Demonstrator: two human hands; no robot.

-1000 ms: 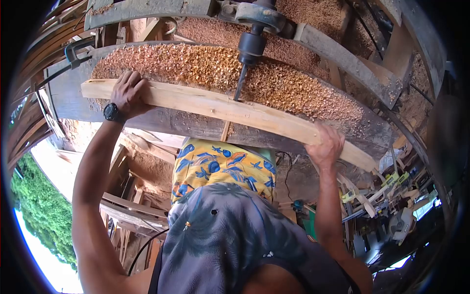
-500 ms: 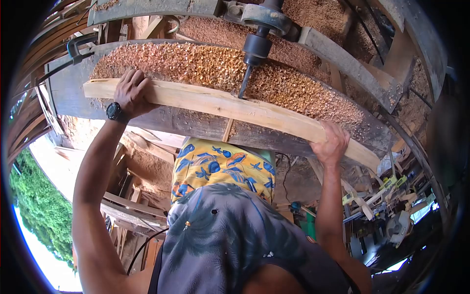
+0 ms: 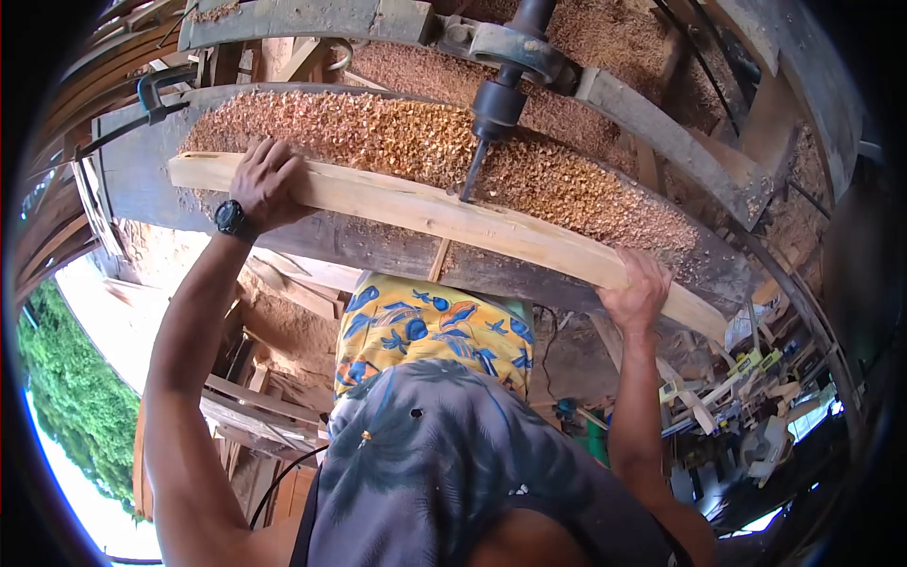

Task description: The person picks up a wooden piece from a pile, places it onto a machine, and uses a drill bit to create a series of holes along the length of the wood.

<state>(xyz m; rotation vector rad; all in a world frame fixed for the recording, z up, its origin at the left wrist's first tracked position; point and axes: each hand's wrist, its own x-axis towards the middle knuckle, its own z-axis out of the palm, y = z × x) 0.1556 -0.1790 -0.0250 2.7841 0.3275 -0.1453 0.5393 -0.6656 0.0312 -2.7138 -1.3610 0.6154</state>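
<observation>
A long pale wooden beam [image 3: 406,203] lies across the dark bench top [image 3: 354,244]. My left hand [image 3: 269,184], with a black watch at the wrist, is closed over the beam near its left end. Toward the other end, my right hand [image 3: 637,286] grips the beam with its fingers over the far edge. Between the hands, a drill bit [image 3: 474,170] in a dark chuck [image 3: 498,109] comes down with its tip at the beam's far edge. Wood chips [image 3: 368,123] are heaped along the bench behind the beam.
A blue clamp [image 3: 151,94] sits at the bench's left end. Behind the drill runs a curved timber rail [image 3: 661,123], with more shavings beyond it. Stacked boards [image 3: 57,208] stand at the left. Tools and wood scraps [image 3: 756,378] clutter the lower right.
The whole view has shifted slightly, with bench, drill and beam appearing a little lower and to the right. Both hands keep their grip on the beam.
</observation>
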